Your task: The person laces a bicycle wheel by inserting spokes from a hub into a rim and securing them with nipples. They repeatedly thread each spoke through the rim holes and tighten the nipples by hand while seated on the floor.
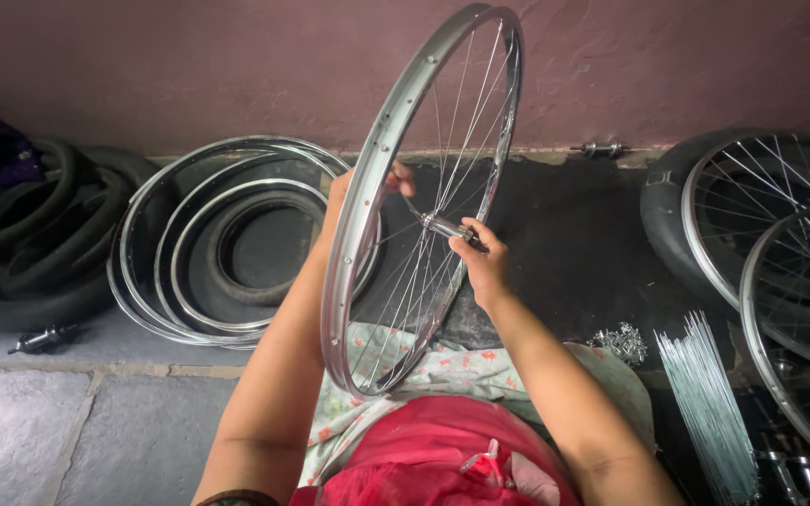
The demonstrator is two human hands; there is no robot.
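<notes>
A silver bicycle wheel rim [379, 159] with thin spokes stands upright on its edge in front of me, its lower part resting on my lap. At its centre sits a metal hub [442, 226]. My right hand [482, 264] grips the near end of the hub's axle. My left hand [353, 192] is behind the rim, largely hidden by it, with fingers showing through the spokes near the hub; its grip cannot be made out clearly.
Several bare rims [208, 244] and a tyre lie stacked on the floor at left, beside black tyres [21, 244] and a loose hub [44, 339]. Spoked wheels [780, 225] lie at right, with a bundle of loose spokes [705, 403] and a nipple pile [622, 342].
</notes>
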